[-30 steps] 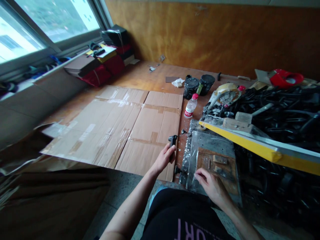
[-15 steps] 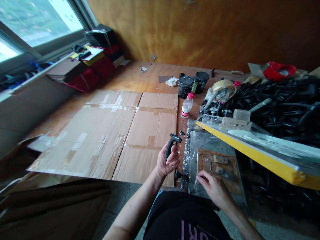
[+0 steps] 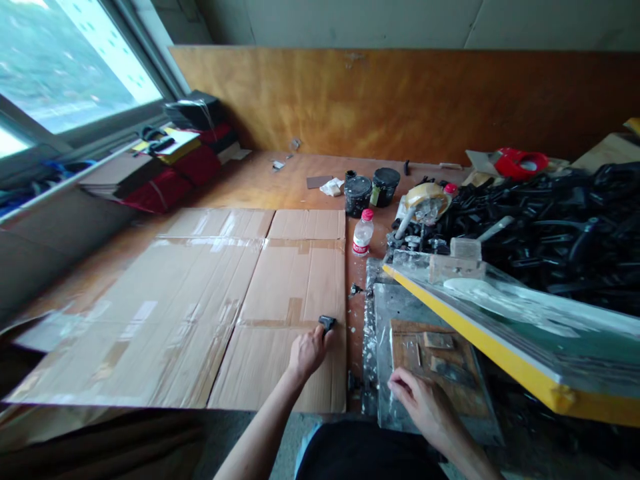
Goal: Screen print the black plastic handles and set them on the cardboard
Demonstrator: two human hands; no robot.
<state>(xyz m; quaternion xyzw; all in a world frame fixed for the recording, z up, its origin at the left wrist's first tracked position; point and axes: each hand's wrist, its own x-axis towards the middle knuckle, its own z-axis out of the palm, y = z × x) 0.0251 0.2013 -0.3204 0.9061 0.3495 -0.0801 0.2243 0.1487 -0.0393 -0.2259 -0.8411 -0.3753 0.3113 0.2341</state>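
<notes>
My left hand [image 3: 306, 351] is closed around a small black plastic handle [image 3: 327, 323], pressing it down on the flattened cardboard sheet [image 3: 210, 293] near its right edge. My right hand [image 3: 417, 403] rests with curled fingers on a metal plate [image 3: 395, 313] covered with clear film, by the near edge of a brown wooden jig [image 3: 435, 360]. A yellow-framed printing screen [image 3: 500, 340] is raised at an angle over the plate on the right.
A water bottle [image 3: 362, 233], two black ink cans [image 3: 370, 189] and a tape roll [image 3: 425, 197] stand behind the plate. A big heap of black plastic handles [image 3: 550, 227] fills the right. Red and brown stacks [image 3: 160, 170] lie under the window.
My left hand, which held the black handle up in the air, has lowered it onto the cardboard. The right hand stayed on the plate. The view tilted upward.
</notes>
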